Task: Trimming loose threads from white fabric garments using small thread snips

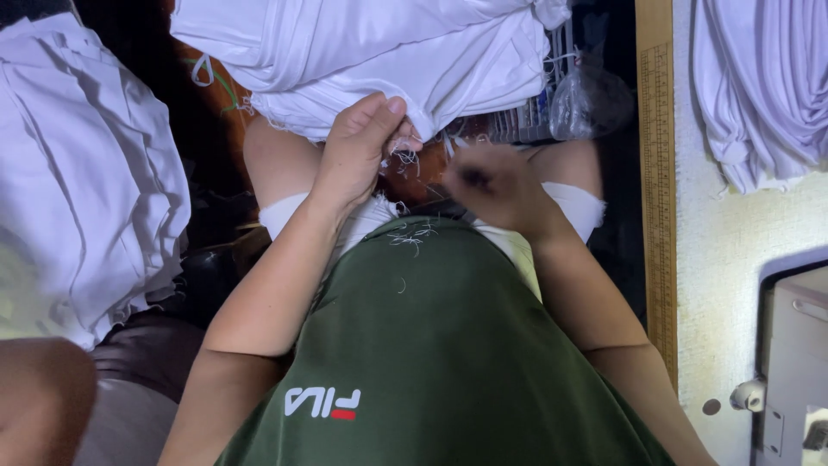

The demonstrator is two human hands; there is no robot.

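Left hand [358, 147] is pinching the white fabric stack's [388, 60] frayed edge, which is pointing toward the lap; right hand [496, 185] is blurry beside it, can't tell its grip.

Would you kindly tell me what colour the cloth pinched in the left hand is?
The cloth is plain white, seen clearly in the head view.

The person is wearing a dark green shirt [431, 345] with short sleeves — a small white and red logo is showing at the lower centre of the frame. White thread scraps [412, 237] are clinging to its front — pale shorts [569, 207] are showing above.
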